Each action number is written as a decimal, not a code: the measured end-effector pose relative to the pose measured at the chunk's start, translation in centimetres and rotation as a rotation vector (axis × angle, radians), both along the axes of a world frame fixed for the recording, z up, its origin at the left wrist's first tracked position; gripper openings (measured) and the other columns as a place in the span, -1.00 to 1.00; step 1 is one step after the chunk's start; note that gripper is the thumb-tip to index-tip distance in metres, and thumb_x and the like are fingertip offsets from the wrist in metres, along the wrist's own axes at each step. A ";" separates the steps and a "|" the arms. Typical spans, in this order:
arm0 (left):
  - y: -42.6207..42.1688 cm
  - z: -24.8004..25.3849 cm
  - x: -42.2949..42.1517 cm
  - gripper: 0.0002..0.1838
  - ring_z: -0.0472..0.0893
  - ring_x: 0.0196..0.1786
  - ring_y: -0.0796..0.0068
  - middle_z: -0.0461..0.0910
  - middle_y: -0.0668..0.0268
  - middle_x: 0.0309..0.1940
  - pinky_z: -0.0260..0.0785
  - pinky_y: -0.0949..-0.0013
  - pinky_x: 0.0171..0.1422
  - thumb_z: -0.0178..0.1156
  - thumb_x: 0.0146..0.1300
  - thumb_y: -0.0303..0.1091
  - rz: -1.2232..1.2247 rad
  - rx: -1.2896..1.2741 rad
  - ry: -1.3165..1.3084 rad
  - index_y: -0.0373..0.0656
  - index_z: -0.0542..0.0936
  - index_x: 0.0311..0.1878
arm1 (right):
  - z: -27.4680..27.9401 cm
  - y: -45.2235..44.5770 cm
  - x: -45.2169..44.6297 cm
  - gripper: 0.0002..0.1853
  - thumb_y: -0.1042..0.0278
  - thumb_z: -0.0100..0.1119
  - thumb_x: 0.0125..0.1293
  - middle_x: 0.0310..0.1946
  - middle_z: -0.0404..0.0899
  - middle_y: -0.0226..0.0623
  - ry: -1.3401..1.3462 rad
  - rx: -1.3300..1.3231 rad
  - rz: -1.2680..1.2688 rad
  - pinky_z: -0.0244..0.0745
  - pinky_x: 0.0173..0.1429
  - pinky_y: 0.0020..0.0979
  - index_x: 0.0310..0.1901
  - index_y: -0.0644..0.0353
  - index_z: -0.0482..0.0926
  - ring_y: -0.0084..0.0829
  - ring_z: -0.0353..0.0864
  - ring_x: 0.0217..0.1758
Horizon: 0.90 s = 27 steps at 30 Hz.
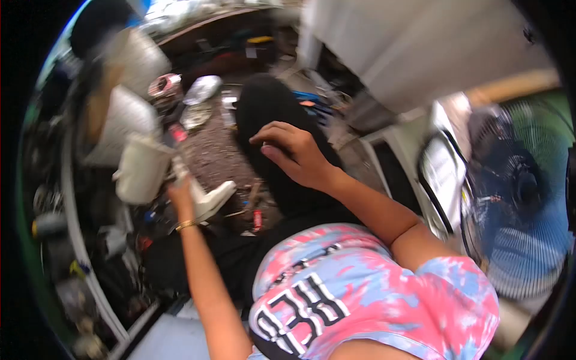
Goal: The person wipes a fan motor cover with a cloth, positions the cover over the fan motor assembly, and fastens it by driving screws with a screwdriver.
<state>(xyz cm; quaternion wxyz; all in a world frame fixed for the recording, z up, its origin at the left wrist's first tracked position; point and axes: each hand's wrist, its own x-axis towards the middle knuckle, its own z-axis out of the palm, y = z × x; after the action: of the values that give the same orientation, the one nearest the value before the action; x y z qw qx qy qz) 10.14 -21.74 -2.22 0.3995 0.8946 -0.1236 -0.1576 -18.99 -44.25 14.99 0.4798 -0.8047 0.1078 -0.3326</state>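
My left hand (182,197) is closed around the narrow middle of a white plastic part, below and left of my knee. This white plastic part (141,170) has a wide, cup-like housing at one end and a longer, flatter piece at the other. Its exact kind is blurred. My right hand (295,151) is over my black-clad knee (264,99), with fingers curled and thumb near the index finger. A tiny pale spot shows between them, too small to name.
A fan (521,192) with a wire guard stands at right. Silvery metal pieces (203,90) and a red object (258,221) lie on the cluttered, brown ground (210,153). White textured blocks (129,117) stand at left. A large pale panel (414,48) fills the upper right.
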 end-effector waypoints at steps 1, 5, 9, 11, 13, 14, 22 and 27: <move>0.2 -2.2 0.9 -0.20 0.54 0.17 0.08 0.53 -0.15 0.14 0.28 0.17 0.32 0.44 0.04 0.00 -0.026 -0.106 -0.229 -0.49 0.46 0.16 | -0.9 -0.1 -3.8 -0.85 0.45 0.18 0.29 -0.25 0.59 -0.16 -0.045 -0.041 -0.110 0.50 -0.12 -0.35 -0.13 0.26 0.58 -0.22 0.61 -0.21; -0.7 -1.8 1.3 -0.28 0.52 0.19 0.08 0.50 -0.11 0.19 0.24 0.22 0.34 0.40 0.12 -0.13 -0.133 -0.136 -0.276 -0.50 0.44 0.20 | -5.9 3.8 -21.4 -0.86 0.41 0.11 0.36 -0.38 0.62 -0.16 0.346 0.279 -0.625 0.48 -0.15 -0.37 -0.22 0.30 0.59 -0.34 0.63 -0.27; -1.8 0.7 -0.6 -0.33 0.53 0.17 0.22 0.53 -0.02 0.17 0.27 0.25 0.30 0.40 0.13 -0.19 -0.103 -0.052 -0.185 -0.48 0.47 0.18 | -12.5 10.1 -39.7 -0.72 0.21 0.07 0.37 -0.31 0.61 0.05 0.839 0.254 -1.147 0.43 -0.15 -0.10 -0.23 0.31 0.58 0.07 0.59 -0.21; -1.6 0.0 0.1 -0.35 0.53 0.19 0.20 0.53 0.00 0.18 0.27 0.26 0.31 0.39 0.14 -0.17 -0.115 -0.054 -0.182 -0.44 0.49 0.19 | -13.2 13.6 -44.7 -0.71 0.22 0.01 0.38 -0.30 0.62 0.06 1.122 0.069 -1.158 0.43 -0.12 -0.01 -0.26 0.31 0.58 0.09 0.60 -0.19; -1.6 -0.2 0.4 -0.35 0.53 0.20 0.19 0.53 0.01 0.20 0.27 0.26 0.32 0.38 0.14 -0.17 -0.119 -0.010 -0.209 -0.43 0.48 0.21 | -14.5 16.4 -49.0 -0.70 0.22 -0.01 0.36 -0.27 0.63 0.07 1.250 0.107 -1.113 0.45 -0.07 0.02 -0.26 0.32 0.58 0.11 0.60 -0.16; -1.4 -0.4 0.4 -0.33 0.53 0.21 0.20 0.51 0.00 0.22 0.27 0.26 0.33 0.38 0.14 -0.18 -0.146 -0.068 -0.224 -0.43 0.46 0.22 | -15.6 17.1 -50.6 -0.70 0.22 0.03 0.32 -0.23 0.63 0.08 1.404 0.229 -1.159 0.47 -0.04 0.00 -0.23 0.32 0.60 0.11 0.60 -0.12; -1.2 0.3 -1.3 -0.32 0.54 0.16 0.26 0.53 0.03 0.19 0.29 0.27 0.30 0.41 0.11 -0.16 -0.141 -0.135 -0.171 -0.46 0.48 0.19 | -28.0 19.3 -62.5 -0.65 0.19 0.18 0.12 0.01 0.61 0.04 1.928 0.648 -1.029 0.49 0.18 -0.10 -0.14 0.24 0.70 0.04 0.59 0.12; 0.7 -3.1 2.7 -0.47 0.54 -0.21 0.45 0.65 0.23 -0.20 0.39 0.31 0.01 0.41 0.10 -0.02 -0.080 -0.031 0.043 -0.37 0.67 -0.11 | -34.2 19.8 -63.2 -0.58 0.14 0.28 0.11 0.12 0.58 -0.08 2.014 0.734 -0.690 0.48 0.25 -0.15 0.00 0.14 0.66 -0.09 0.56 0.20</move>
<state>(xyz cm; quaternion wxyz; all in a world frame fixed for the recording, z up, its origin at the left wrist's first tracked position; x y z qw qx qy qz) 12.88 -21.04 -5.36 0.4094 0.8790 -0.1531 -0.1907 -82.20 -24.46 -19.16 0.2644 -0.4439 0.7541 0.4055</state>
